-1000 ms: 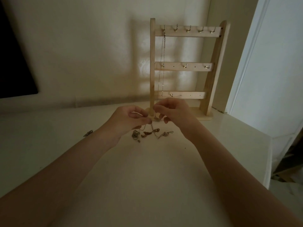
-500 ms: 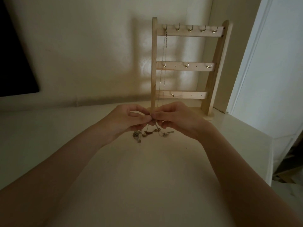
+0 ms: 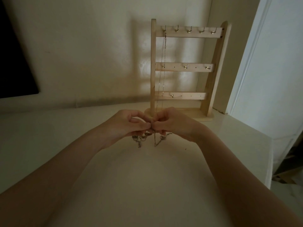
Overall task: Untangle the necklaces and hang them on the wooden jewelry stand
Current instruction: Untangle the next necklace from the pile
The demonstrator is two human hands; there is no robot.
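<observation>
Both hands point(image 3: 151, 126) pinch the tangled necklaces point(image 3: 147, 139) together above the counter point(image 3: 147, 185); tugging hard could tighten the knot.

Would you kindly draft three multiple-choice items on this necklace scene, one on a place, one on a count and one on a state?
1. Where does the one hung necklace sit on the wooden jewelry stand?
A. the leftmost hook of the top bar
B. the rightmost hook of the top bar
C. the hook on the bottom bar

2. How many hooks does the top bar carry?
A. three
B. five
C. eight

3. What are the left hand and right hand doing?
A. lying flat on the table
B. each gripping a post of the stand
C. pinching the tangled necklaces between them

Answers:
1. A, since the thin chain drops from the top bar's first hook on the left.
2. B, since five hooks stand in a row along it.
3. C, since the fingertips meet over the tangle, with loose ends dangling below.
</observation>
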